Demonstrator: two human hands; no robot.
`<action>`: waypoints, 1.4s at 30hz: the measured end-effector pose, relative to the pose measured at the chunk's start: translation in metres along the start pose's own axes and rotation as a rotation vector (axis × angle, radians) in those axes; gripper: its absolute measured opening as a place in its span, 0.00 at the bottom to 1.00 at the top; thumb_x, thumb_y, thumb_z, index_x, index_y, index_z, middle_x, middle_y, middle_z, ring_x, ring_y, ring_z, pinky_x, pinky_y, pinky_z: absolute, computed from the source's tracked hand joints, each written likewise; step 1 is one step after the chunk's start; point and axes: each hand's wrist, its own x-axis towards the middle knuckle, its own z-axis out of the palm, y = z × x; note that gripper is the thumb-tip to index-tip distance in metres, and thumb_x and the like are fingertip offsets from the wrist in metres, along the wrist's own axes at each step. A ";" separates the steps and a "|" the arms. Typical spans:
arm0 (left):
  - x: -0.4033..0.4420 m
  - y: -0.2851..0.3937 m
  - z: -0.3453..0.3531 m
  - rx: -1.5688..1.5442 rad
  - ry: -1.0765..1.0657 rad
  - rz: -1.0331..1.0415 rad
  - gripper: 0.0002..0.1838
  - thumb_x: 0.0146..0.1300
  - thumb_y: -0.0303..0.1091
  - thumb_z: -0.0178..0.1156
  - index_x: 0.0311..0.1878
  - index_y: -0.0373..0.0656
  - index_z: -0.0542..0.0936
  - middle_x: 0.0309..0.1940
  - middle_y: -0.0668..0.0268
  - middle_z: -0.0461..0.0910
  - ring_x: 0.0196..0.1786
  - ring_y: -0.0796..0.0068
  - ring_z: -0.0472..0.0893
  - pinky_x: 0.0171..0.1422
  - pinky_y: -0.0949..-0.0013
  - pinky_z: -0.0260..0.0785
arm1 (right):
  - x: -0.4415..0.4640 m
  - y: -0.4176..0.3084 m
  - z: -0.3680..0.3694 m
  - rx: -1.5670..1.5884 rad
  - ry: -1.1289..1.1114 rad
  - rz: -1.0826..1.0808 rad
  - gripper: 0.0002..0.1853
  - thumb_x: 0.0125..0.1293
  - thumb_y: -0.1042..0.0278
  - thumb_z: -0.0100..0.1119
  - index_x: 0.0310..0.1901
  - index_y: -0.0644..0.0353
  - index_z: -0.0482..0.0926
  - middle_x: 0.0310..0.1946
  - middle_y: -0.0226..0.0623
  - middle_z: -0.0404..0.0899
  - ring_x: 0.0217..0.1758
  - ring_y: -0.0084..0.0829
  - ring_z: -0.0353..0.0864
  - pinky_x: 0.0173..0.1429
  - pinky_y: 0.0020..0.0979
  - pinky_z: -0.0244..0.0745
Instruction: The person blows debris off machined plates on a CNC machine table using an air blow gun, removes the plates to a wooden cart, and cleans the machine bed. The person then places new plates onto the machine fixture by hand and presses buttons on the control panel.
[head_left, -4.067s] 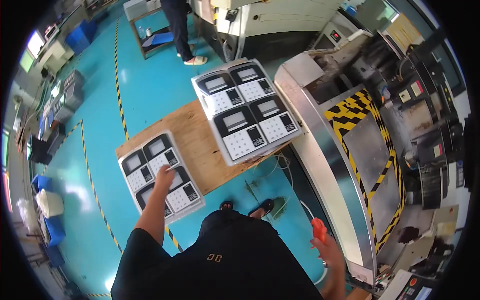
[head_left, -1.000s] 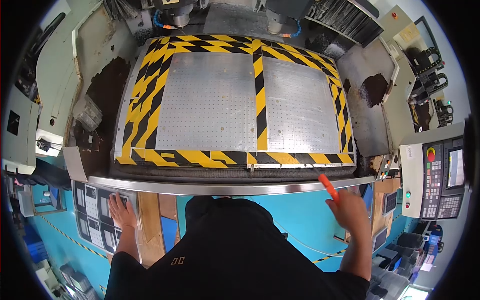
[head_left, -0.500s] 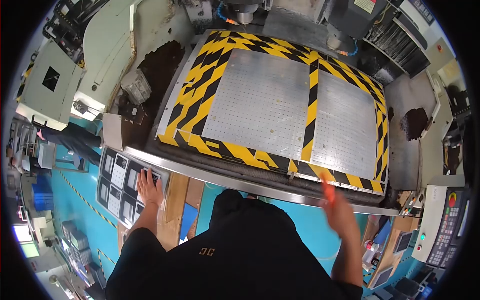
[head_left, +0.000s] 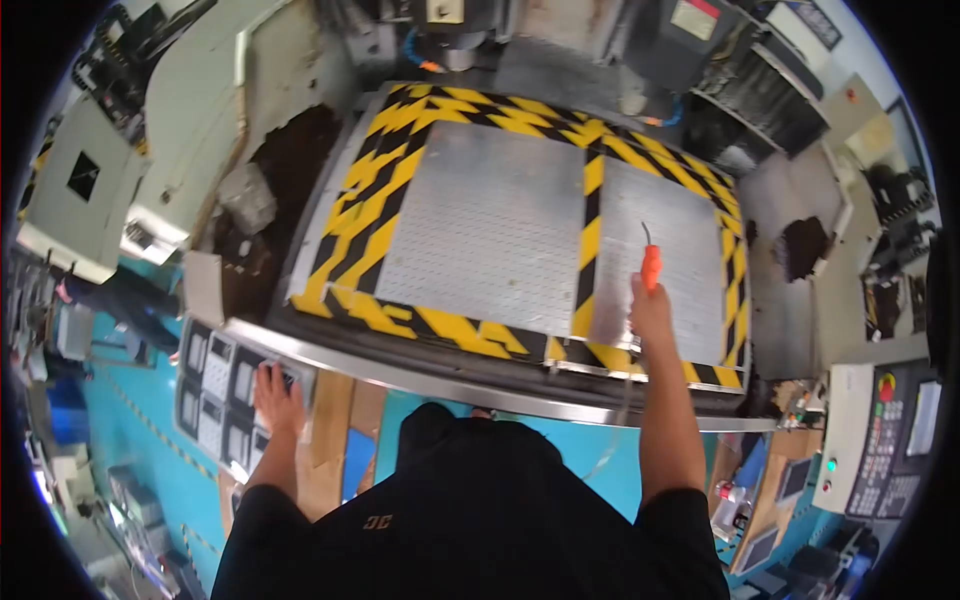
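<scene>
My right hand point(head_left: 653, 318) is wrapped round an orange air blow gun point(head_left: 652, 264), whose thin bent nozzle points away from me over the right part of the perforated metal plate point(head_left: 490, 220). A pale hose point(head_left: 622, 415) hangs from below that hand over the machine's front edge. At the left, my left hand point(head_left: 278, 400) lies with its fingers spread on a sheet of grey and black panels point(head_left: 213, 378) with rectangular windows. The sheet rests at the machine's front left corner.
Yellow-and-black striped tape point(head_left: 592, 225) borders and divides the plate. A metal rail point(head_left: 420, 376) runs along the machine's front. On the right stands a control panel point(head_left: 875, 440) with buttons. Dark chips point(head_left: 300, 145) lie left of the bed. Another person's dark-clothed legs point(head_left: 135, 305) show at far left.
My right hand has moved forward with the air blow gun, from the front edge to over the plate. The left hand stays on the panels. The whole view has shifted slightly.
</scene>
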 end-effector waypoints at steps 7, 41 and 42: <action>-0.003 0.003 -0.005 0.000 0.021 0.023 0.33 0.67 0.51 0.47 0.74 0.53 0.58 0.75 0.57 0.52 0.78 0.53 0.48 0.78 0.48 0.40 | 0.049 -0.014 0.030 0.064 0.000 -0.167 0.28 0.68 0.44 0.51 0.37 0.71 0.78 0.30 0.57 0.80 0.41 0.55 0.81 0.48 0.48 0.73; 0.005 -0.016 0.017 0.149 0.025 0.060 0.32 0.71 0.52 0.41 0.75 0.52 0.55 0.77 0.59 0.49 0.78 0.53 0.48 0.79 0.51 0.41 | -0.210 0.037 -0.109 -0.484 -0.049 0.125 0.20 0.64 0.52 0.61 0.40 0.66 0.77 0.34 0.55 0.82 0.40 0.54 0.82 0.44 0.48 0.75; 0.005 -0.015 0.017 0.152 0.021 0.052 0.33 0.71 0.53 0.41 0.76 0.52 0.55 0.77 0.59 0.49 0.78 0.53 0.48 0.79 0.51 0.41 | -0.222 0.017 -0.097 -0.475 -0.187 -0.038 0.21 0.63 0.51 0.62 0.39 0.65 0.76 0.34 0.53 0.82 0.39 0.53 0.82 0.43 0.48 0.75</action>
